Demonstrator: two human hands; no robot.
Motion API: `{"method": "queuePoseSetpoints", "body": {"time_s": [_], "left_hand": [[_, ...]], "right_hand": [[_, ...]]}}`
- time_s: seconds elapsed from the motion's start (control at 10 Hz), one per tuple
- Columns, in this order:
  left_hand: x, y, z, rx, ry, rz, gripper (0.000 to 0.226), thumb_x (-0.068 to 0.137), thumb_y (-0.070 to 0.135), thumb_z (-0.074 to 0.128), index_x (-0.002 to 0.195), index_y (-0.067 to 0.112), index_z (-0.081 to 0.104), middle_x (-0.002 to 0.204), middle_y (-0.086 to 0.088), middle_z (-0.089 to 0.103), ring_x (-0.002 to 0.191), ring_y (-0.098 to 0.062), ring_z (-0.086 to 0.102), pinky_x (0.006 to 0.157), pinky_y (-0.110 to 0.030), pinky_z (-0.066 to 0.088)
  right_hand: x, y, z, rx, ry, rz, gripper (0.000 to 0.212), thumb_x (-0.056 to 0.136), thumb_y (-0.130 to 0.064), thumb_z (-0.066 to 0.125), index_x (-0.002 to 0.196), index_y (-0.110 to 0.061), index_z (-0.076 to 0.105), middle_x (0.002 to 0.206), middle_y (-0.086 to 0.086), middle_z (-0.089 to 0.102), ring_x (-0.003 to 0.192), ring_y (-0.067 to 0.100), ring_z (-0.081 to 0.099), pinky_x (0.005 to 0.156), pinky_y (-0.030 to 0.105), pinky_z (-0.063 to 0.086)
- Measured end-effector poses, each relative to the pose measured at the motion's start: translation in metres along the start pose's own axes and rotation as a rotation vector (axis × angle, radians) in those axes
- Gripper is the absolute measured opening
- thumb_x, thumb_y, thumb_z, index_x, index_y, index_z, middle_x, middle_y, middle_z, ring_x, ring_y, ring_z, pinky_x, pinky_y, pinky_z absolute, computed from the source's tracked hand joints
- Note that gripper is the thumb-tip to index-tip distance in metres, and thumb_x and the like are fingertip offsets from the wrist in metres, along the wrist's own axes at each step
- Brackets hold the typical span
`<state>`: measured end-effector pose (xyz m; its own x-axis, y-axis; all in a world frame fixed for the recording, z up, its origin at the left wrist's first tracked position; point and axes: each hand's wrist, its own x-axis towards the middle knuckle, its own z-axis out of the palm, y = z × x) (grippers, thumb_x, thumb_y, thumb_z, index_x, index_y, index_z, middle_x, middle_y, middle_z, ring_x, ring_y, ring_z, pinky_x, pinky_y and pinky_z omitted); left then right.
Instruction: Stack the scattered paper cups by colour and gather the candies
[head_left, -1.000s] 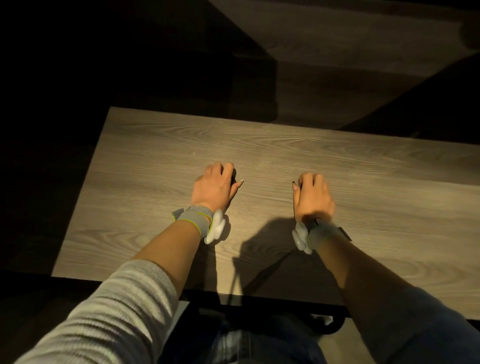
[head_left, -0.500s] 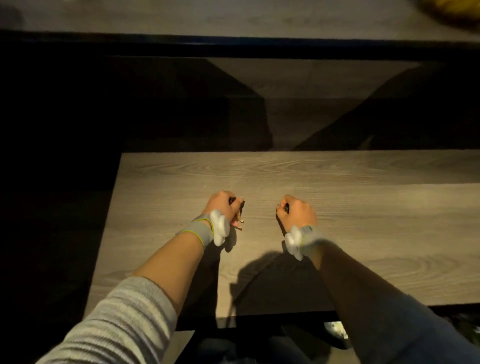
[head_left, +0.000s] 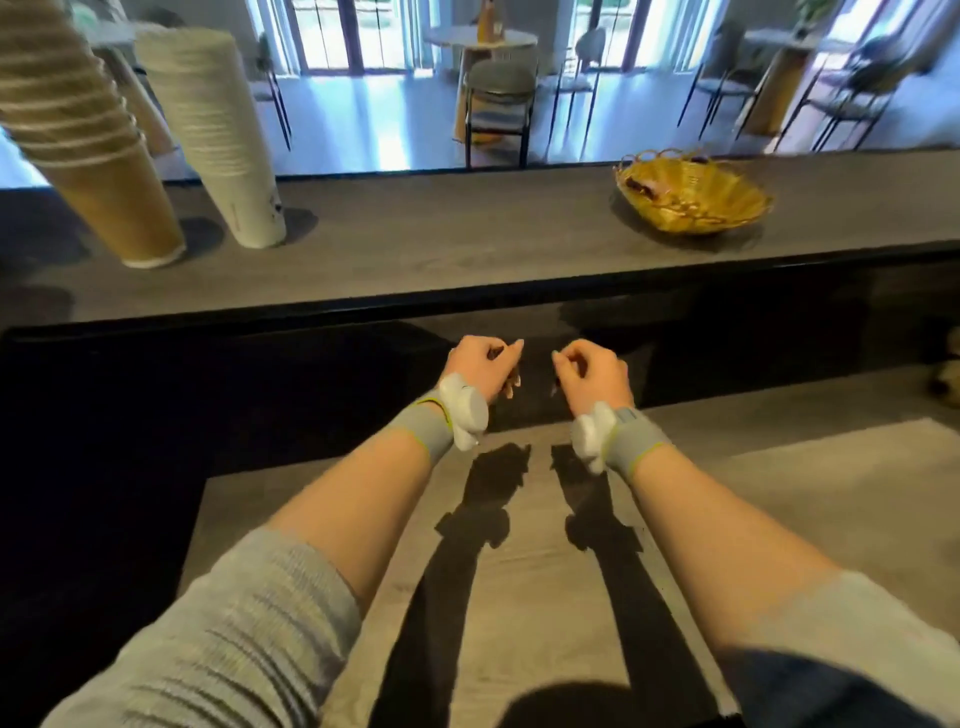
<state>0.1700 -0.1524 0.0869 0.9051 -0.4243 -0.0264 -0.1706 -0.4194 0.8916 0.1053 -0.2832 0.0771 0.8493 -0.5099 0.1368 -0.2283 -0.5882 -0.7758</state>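
Observation:
My left hand (head_left: 483, 366) is raised over the lower table (head_left: 519, 571), fingers curled, pinching a small dark candy (head_left: 497, 353). My right hand (head_left: 592, 374) hangs beside it at the same height, fingers curled round another small dark piece that is mostly hidden. On the upper counter (head_left: 441, 244), a tall stack of brown paper cups (head_left: 88, 140) stands upside down at far left. A stack of white paper cups (head_left: 218, 135) stands next to it. A golden wire basket (head_left: 693, 195) with a few candies in it sits at the right of the counter.
The counter's black front edge (head_left: 467, 299) runs across just beyond my hands. Behind the counter lies a room with chairs (head_left: 498, 98) and round tables. A dim object (head_left: 948, 379) shows at the far right edge.
Both hands closed on small dark pieces on the lower table and lifted off it toward the counter. My view tilted up, bringing the cup stacks and basket into sight.

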Motion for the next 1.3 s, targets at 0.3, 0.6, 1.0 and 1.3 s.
{"method": "queuePoseSetpoints", "body": {"time_s": [0.3,0.6,1.0,1.3], "left_hand": [[0.070,0.136,0.014,-0.122,0.092,0.206,0.033,0.091,0.029,0.052,0.061,0.016,0.057,0.059,-0.002,0.058,0.040,-0.004,0.050,0.040,-0.015,0.037],[0.174,0.199,0.053,0.165,0.042,0.049,0.038,0.090,0.035,0.053,0.059,0.015,0.043,0.067,-0.004,0.050,0.071,-0.022,0.045,0.052,-0.028,0.033],[0.225,0.205,0.097,0.207,0.030,0.106,0.028,0.085,0.031,0.059,0.102,0.010,0.064,0.105,-0.012,0.066,0.086,-0.020,0.056,0.072,-0.025,0.039],[0.215,0.210,0.099,0.190,0.001,0.090,0.048,0.095,0.041,0.035,0.104,0.003,0.064,0.106,-0.019,0.066,0.098,-0.034,0.059,0.084,-0.036,0.044]], "right_hand": [[0.097,-0.057,-0.109,-0.027,0.240,-0.284,0.017,0.092,-0.017,0.048,0.096,-0.004,0.058,0.094,0.019,0.063,0.080,0.026,0.053,0.070,0.034,0.042],[0.203,-0.038,-0.160,-0.213,0.053,-0.160,0.024,0.094,-0.018,0.045,0.107,-0.003,0.058,0.114,0.021,0.061,0.105,0.036,0.055,0.086,0.037,0.043],[0.253,0.003,-0.169,-0.197,-0.049,-0.061,0.038,0.098,-0.026,0.033,0.112,-0.002,0.058,0.125,0.020,0.057,0.114,0.037,0.051,0.091,0.035,0.039],[0.252,0.003,-0.168,-0.198,-0.027,-0.012,0.054,0.098,-0.040,0.021,0.110,-0.006,0.061,0.126,0.016,0.057,0.114,0.034,0.052,0.094,0.036,0.038]]}}
